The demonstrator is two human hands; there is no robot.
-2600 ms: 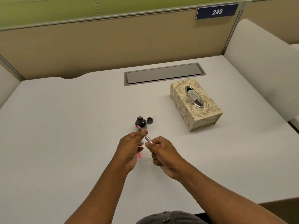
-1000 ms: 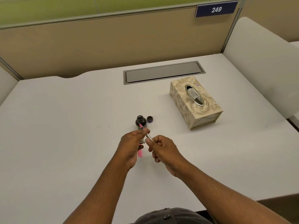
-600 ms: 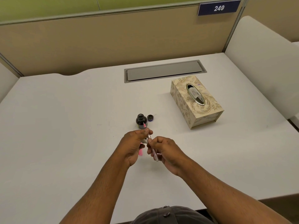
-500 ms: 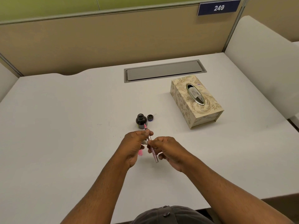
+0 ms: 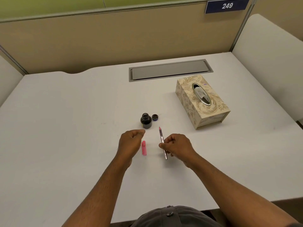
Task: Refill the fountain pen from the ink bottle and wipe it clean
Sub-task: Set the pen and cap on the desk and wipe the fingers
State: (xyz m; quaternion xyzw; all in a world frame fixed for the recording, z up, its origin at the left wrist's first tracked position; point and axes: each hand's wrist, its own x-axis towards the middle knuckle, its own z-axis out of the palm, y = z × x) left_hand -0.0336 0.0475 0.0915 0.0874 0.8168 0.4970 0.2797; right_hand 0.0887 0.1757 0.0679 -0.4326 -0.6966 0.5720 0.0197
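A small dark ink bottle (image 5: 146, 121) stands uncapped on the white desk, its black cap (image 5: 155, 117) lying just to its right. My right hand (image 5: 177, 145) pinches a slim silver fountain pen (image 5: 162, 141) at mid-length, its pink-tipped nib pointing away from me, right of the bottle. My left hand (image 5: 131, 144) is loosely curled with nothing in it, just below and left of the bottle. A pink pen part (image 5: 144, 148) lies flat on the desk between my hands.
A cream patterned tissue box (image 5: 201, 102) with a tissue in its oval slot sits at the right. A grey cable hatch (image 5: 170, 70) is set into the desk behind. Tan partition panels wall the back and sides.
My left hand has let go of the pen and moved left. The right hand carried the pen to the right, away from the bottle. The pink part now lies uncovered.
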